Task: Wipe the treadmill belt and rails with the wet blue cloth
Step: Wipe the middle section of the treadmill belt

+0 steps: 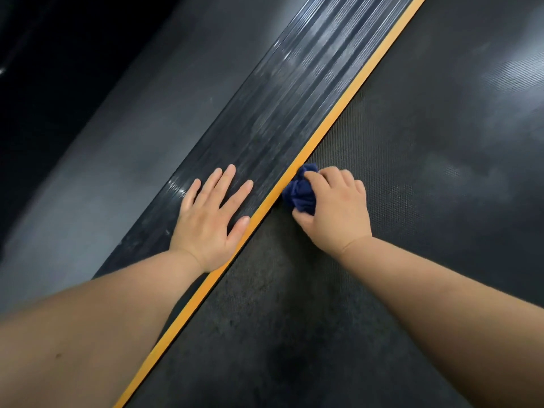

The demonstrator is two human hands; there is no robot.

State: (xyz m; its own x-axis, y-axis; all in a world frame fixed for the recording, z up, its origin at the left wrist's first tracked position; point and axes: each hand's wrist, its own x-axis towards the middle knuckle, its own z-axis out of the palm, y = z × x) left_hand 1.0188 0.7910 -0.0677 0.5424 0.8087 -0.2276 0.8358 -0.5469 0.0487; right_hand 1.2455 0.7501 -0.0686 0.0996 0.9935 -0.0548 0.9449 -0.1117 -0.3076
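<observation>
Your right hand (335, 210): fingers curled round the bunched blue cloth (300, 190), on the belt (412, 172) against the orange strip (332, 122). Your left hand (209, 213): flat, fingers spread, on the ribbed rail (265, 119).

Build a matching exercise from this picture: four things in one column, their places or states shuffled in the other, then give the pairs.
1. left hand
2. right hand
3. blue cloth
4. orange strip

A. bunched at the belt's edge
B. runs between ribbed rail and belt
C. lies flat on the rail, fingers spread
D. grips the cloth

Pairs: 1-C, 2-D, 3-A, 4-B.
</observation>
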